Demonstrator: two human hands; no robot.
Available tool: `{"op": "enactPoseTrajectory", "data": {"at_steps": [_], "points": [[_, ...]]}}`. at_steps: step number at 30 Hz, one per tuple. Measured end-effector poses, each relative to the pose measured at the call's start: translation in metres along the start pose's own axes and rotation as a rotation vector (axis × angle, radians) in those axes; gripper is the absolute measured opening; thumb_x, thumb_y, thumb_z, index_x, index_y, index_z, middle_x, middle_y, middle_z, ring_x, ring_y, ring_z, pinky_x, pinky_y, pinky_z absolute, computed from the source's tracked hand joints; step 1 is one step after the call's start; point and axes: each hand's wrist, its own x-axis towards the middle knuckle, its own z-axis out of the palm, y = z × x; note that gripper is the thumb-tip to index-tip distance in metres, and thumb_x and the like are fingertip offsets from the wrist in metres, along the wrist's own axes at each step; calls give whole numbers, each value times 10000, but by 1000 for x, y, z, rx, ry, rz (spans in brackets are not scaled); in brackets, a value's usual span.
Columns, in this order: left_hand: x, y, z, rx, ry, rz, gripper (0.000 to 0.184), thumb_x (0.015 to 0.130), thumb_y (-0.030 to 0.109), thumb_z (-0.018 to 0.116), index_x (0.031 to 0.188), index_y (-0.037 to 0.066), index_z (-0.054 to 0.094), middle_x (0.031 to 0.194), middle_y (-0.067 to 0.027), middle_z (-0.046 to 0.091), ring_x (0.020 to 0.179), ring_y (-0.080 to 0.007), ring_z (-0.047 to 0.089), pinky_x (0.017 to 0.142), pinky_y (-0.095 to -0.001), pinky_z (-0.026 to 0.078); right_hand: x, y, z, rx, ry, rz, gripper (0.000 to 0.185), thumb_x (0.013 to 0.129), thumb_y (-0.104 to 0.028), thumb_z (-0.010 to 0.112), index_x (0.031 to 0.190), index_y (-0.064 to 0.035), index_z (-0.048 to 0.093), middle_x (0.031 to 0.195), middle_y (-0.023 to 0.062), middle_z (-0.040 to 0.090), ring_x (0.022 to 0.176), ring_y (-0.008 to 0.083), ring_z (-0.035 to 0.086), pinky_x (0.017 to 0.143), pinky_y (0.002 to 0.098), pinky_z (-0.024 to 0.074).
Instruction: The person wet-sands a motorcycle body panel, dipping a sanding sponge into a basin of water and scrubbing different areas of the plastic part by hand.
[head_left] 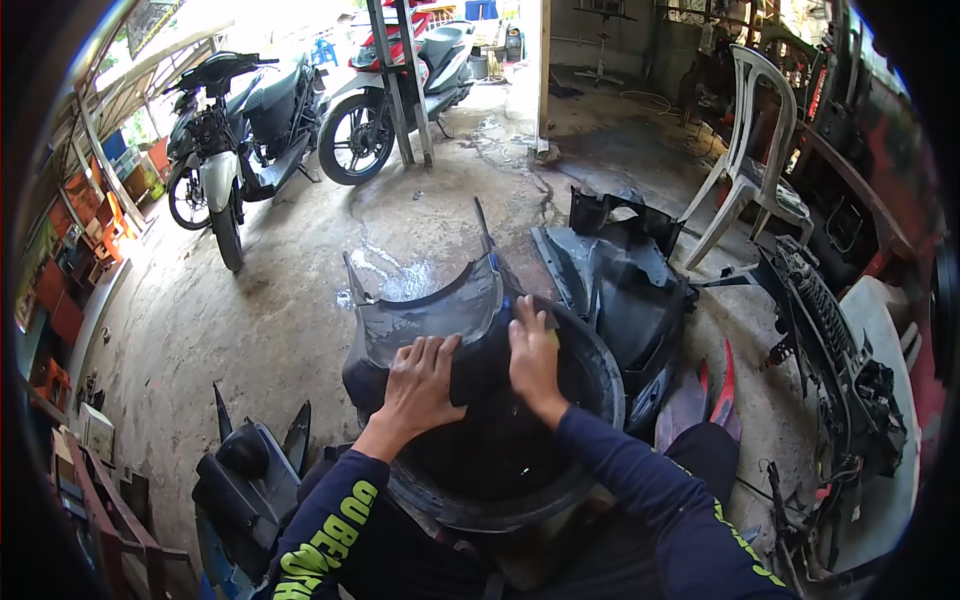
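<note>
A dark plastic motorcycle body panel (430, 316), wet on its curved face, rests tilted over a round black basin (607, 375). My left hand (418, 385) grips the panel's near edge, with the fingers over the top and the thumb pointing right. Against the panel's right side, my right hand (535, 360) presses with its fingers together, slightly blurred. A bit of yellowish sponge (552, 323) shows by its fingertips, mostly hidden by the hand. Dark liquid (490, 450) lies in the basin below both hands.
More motorcycle panels (625, 290) lie right of the basin, and others (250, 475) lie at left. A white plastic chair (750, 170) and a stripped frame part (840, 350) stand at right. Two motorcycles (240, 150) are parked ahead on the wet concrete floor (280, 270).
</note>
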Motion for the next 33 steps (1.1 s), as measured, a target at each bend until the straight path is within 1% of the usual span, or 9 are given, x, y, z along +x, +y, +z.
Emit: {"op": "enactPoseTrajectory", "data": {"at_steps": [4, 6, 11, 14, 18, 22, 27, 30, 33], "points": [[-1, -1, -8, -27, 4, 8, 940, 508, 373, 839, 1300, 12, 486, 1121, -136, 569, 1065, -309, 562, 908, -429, 448, -7, -2, 2, -128, 14, -321, 449, 1026, -230, 464, 1424, -22, 491, 1448, 233, 488, 1414, 396, 366, 1151, 371, 302], [-3, 1, -5, 1, -22, 23, 940, 506, 371, 841, 1300, 13, 487, 1121, -134, 567, 1061, -306, 561, 908, -428, 446, 35, 30, -10, -106, -35, 213, 439, 1023, -215, 464, 1413, -16, 501, 1406, 238, 527, 1364, 374, 445, 1140, 356, 314], [-1, -3, -5, -13, -8, 12, 950, 506, 375, 844, 1308, 16, 482, 1122, -131, 563, 1062, -309, 558, 909, -428, 444, -25, -16, -1, -67, -83, -311, 457, 996, -155, 524, 1434, -30, 488, 1506, 209, 425, 1418, 489, 297, 1167, 431, 268], [0, -1, -5, -32, -16, -10, 965, 496, 367, 851, 1314, 17, 478, 1129, -132, 560, 1069, -311, 552, 913, -434, 442, 25, 22, -14, 3, 28, 147, 449, 1031, -211, 445, 1401, 38, 491, 1403, 262, 521, 1439, 352, 346, 1156, 356, 281], [3, 1, -5, -4, -17, 8, 966, 498, 373, 850, 1314, 17, 477, 1125, -131, 558, 1071, -306, 552, 911, -430, 442, -22, -13, 0, -131, -9, -299, 458, 1018, -186, 479, 1444, -21, 468, 1503, 206, 429, 1425, 457, 307, 1157, 413, 293], [2, 3, -5, 4, -39, 17, 950, 507, 379, 843, 1307, 18, 480, 1120, -127, 558, 1072, -304, 554, 906, -426, 443, 23, 20, -16, -43, 35, 21, 442, 1024, -206, 458, 1413, -2, 498, 1505, 213, 420, 1434, 450, 293, 1166, 426, 283], [6, 0, -7, -16, -6, 7, 941, 505, 372, 841, 1301, 17, 485, 1117, -128, 559, 1065, -304, 557, 906, -428, 443, -8, -1, -10, -116, -21, -410, 400, 972, -69, 524, 1362, 17, 549, 1460, 224, 484, 1413, 381, 384, 1123, 359, 338], [4, 4, -4, -9, -6, -1, 942, 500, 368, 843, 1298, 17, 487, 1114, -128, 560, 1060, -304, 559, 903, -428, 445, 35, 38, -21, -21, -28, 195, 431, 1005, -170, 498, 1407, -14, 507, 1425, 217, 512, 1385, 406, 399, 1123, 414, 346], [7, 3, -7, -19, 2, -5, 950, 491, 361, 846, 1300, 17, 486, 1112, -127, 559, 1059, -304, 559, 903, -428, 446, -9, -2, -5, -154, 17, -366, 427, 1006, -182, 497, 1395, -6, 517, 1434, 224, 499, 1358, 479, 395, 1109, 438, 363]]}}
